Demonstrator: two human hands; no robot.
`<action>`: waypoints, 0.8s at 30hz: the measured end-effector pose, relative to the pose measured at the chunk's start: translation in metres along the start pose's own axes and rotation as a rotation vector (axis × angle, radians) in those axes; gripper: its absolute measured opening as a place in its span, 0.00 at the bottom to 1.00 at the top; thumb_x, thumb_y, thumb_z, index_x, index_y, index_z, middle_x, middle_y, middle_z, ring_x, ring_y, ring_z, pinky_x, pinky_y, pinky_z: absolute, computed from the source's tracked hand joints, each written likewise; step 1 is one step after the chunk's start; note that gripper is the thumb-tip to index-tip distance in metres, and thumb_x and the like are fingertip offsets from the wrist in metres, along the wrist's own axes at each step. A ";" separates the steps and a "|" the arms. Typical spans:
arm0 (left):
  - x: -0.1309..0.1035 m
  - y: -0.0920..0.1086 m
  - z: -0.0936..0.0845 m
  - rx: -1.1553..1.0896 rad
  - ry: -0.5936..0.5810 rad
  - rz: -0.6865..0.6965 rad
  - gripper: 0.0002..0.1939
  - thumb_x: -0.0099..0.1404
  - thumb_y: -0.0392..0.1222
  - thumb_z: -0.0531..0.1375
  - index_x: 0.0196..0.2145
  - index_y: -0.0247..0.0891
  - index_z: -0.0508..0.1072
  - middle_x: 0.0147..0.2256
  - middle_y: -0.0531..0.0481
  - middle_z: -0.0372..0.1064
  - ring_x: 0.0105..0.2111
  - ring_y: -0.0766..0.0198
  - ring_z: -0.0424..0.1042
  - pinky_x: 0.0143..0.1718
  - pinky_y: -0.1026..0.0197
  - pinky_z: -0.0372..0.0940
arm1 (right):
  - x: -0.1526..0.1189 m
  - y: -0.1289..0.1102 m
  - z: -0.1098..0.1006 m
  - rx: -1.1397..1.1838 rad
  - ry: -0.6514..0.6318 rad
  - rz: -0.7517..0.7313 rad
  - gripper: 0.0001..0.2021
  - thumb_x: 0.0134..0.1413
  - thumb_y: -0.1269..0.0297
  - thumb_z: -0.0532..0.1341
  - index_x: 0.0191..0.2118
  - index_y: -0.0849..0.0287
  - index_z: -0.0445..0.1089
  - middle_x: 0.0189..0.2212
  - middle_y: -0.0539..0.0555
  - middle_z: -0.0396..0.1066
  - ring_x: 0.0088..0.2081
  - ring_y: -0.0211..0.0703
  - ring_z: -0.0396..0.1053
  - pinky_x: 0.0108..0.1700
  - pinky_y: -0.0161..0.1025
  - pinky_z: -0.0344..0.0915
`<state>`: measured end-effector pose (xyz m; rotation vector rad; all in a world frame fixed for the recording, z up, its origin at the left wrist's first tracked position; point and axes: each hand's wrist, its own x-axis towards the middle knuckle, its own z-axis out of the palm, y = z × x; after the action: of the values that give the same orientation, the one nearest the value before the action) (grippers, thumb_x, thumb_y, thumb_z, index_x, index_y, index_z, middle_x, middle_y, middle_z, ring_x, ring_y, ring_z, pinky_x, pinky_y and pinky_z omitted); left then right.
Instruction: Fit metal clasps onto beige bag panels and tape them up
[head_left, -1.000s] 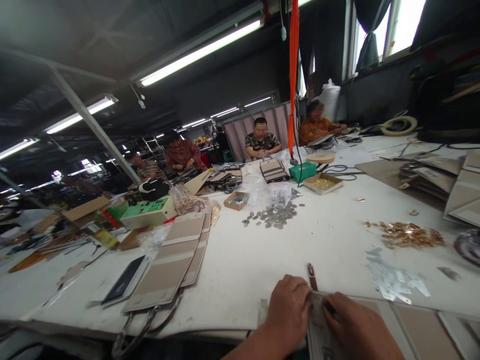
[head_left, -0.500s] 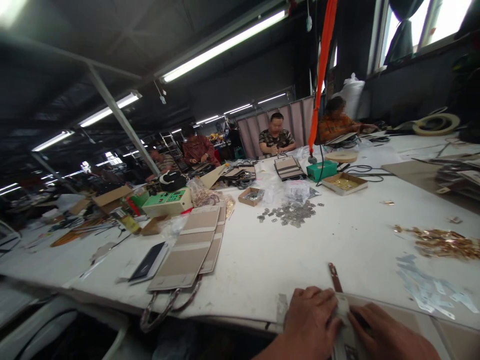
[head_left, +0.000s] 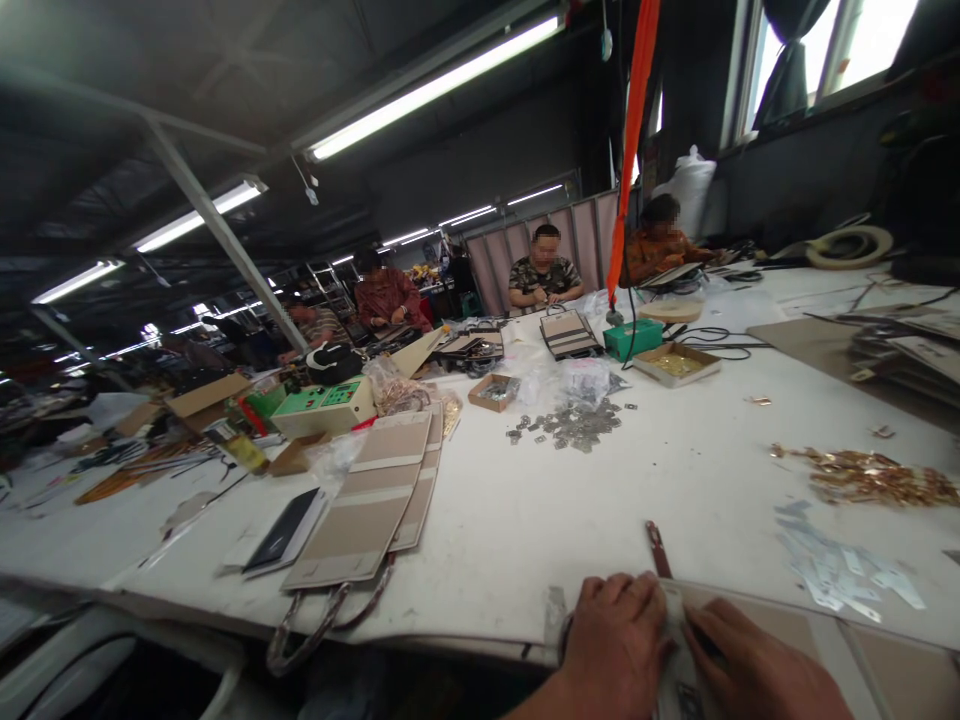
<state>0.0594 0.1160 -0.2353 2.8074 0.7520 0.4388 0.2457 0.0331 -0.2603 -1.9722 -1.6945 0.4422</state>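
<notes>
At the front edge of the table lies a beige bag panel (head_left: 802, 620) with a pale strip (head_left: 675, 640) running along its left side. My left hand (head_left: 619, 635) is closed over the left part of this strip, thumb against it. On the strip's other side is my right hand (head_left: 757, 660), fingers bent and pressed together at the panel; its fingertips are partly hidden, and I cannot make out what is in them. Beyond my hands a dark reddish-brown strap (head_left: 657, 550) with a small metal piece at its tip sticks out from the strip's far end.
Flat silver metal pieces (head_left: 840, 565) and gold-coloured metal parts (head_left: 862, 475) lie to the right. Small grey plates (head_left: 581, 425) are heaped mid-table. Beige bag panels with handles (head_left: 367, 510) lie left, beside a dark booklet (head_left: 283, 530). Several co-workers sit across the table.
The whole view has shifted slightly, so things appear a little further left. My hands keep nearly the same hold on the panel and strip.
</notes>
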 end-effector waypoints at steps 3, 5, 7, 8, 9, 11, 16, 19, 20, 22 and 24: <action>0.001 0.002 0.001 0.043 -0.005 0.011 0.27 0.74 0.51 0.53 0.67 0.43 0.58 0.65 0.46 0.63 0.58 0.51 0.66 0.53 0.45 0.64 | -0.002 -0.002 0.001 -0.010 0.007 -0.003 0.17 0.64 0.54 0.49 0.36 0.47 0.76 0.37 0.54 0.77 0.36 0.50 0.79 0.32 0.38 0.68; 0.001 0.003 0.001 0.060 -0.002 0.012 0.27 0.75 0.51 0.52 0.67 0.43 0.57 0.66 0.46 0.62 0.58 0.51 0.66 0.53 0.44 0.63 | -0.002 -0.003 0.002 -0.025 0.011 0.003 0.17 0.64 0.54 0.49 0.37 0.48 0.76 0.38 0.54 0.76 0.36 0.50 0.79 0.33 0.39 0.67; 0.000 0.005 0.001 0.067 0.001 0.006 0.26 0.75 0.51 0.52 0.67 0.43 0.58 0.65 0.47 0.62 0.58 0.51 0.66 0.54 0.45 0.63 | -0.002 -0.004 0.004 -0.047 0.007 0.009 0.18 0.65 0.55 0.49 0.38 0.49 0.76 0.38 0.54 0.76 0.37 0.51 0.79 0.34 0.40 0.66; -0.001 0.005 0.000 0.064 0.002 -0.002 0.26 0.75 0.51 0.53 0.67 0.44 0.58 0.65 0.47 0.63 0.58 0.51 0.66 0.54 0.45 0.63 | -0.002 -0.004 0.004 -0.057 0.009 0.007 0.18 0.65 0.56 0.48 0.38 0.49 0.76 0.39 0.54 0.76 0.37 0.51 0.79 0.34 0.40 0.66; -0.002 0.006 -0.001 0.061 0.003 -0.017 0.26 0.75 0.50 0.54 0.67 0.45 0.58 0.65 0.47 0.63 0.57 0.51 0.65 0.55 0.45 0.63 | -0.001 -0.005 0.005 -0.061 0.015 -0.004 0.18 0.65 0.57 0.49 0.38 0.50 0.76 0.39 0.55 0.76 0.38 0.51 0.78 0.34 0.40 0.66; -0.003 0.008 -0.003 0.056 0.009 -0.060 0.25 0.73 0.49 0.56 0.66 0.47 0.60 0.65 0.48 0.62 0.57 0.51 0.65 0.55 0.46 0.62 | 0.001 -0.005 0.003 -0.061 0.040 -0.025 0.17 0.65 0.58 0.49 0.38 0.51 0.76 0.38 0.55 0.77 0.38 0.50 0.78 0.35 0.39 0.65; 0.002 0.013 -0.007 0.041 0.009 -0.145 0.23 0.70 0.46 0.61 0.61 0.50 0.67 0.56 0.46 0.68 0.52 0.50 0.66 0.53 0.47 0.63 | -0.001 -0.007 -0.036 -0.081 -0.004 0.000 0.15 0.63 0.59 0.54 0.37 0.52 0.79 0.37 0.55 0.79 0.40 0.50 0.77 0.40 0.39 0.65; 0.012 0.011 -0.008 0.054 0.001 -0.169 0.22 0.70 0.43 0.60 0.61 0.51 0.70 0.50 0.45 0.71 0.50 0.49 0.67 0.50 0.46 0.62 | 0.001 0.004 -0.077 -0.106 0.010 0.070 0.13 0.62 0.58 0.57 0.37 0.52 0.81 0.37 0.54 0.81 0.42 0.49 0.77 0.43 0.38 0.64; 0.016 0.008 -0.008 0.057 -0.006 -0.167 0.21 0.71 0.43 0.58 0.61 0.50 0.70 0.49 0.45 0.71 0.49 0.49 0.67 0.49 0.47 0.62 | 0.004 0.012 -0.090 -0.113 0.029 0.107 0.13 0.61 0.58 0.58 0.38 0.52 0.81 0.38 0.53 0.81 0.42 0.48 0.76 0.42 0.37 0.64; 0.022 0.000 -0.006 0.050 -0.018 -0.147 0.21 0.72 0.44 0.57 0.61 0.50 0.70 0.48 0.45 0.71 0.48 0.50 0.67 0.48 0.48 0.62 | 0.012 0.038 -0.116 -0.139 0.077 0.201 0.13 0.61 0.58 0.59 0.39 0.51 0.81 0.38 0.51 0.81 0.42 0.47 0.76 0.42 0.37 0.63; 0.025 -0.006 -0.003 0.042 -0.023 -0.121 0.20 0.73 0.45 0.57 0.61 0.49 0.71 0.47 0.45 0.71 0.47 0.51 0.68 0.46 0.49 0.62 | 0.022 0.070 -0.137 -0.194 0.110 0.308 0.13 0.61 0.57 0.59 0.39 0.51 0.82 0.39 0.51 0.81 0.41 0.46 0.76 0.41 0.37 0.63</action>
<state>0.0765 0.1349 -0.2284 2.7810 0.9305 0.3734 0.3822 0.0260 -0.1853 -2.3666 -1.4154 0.2770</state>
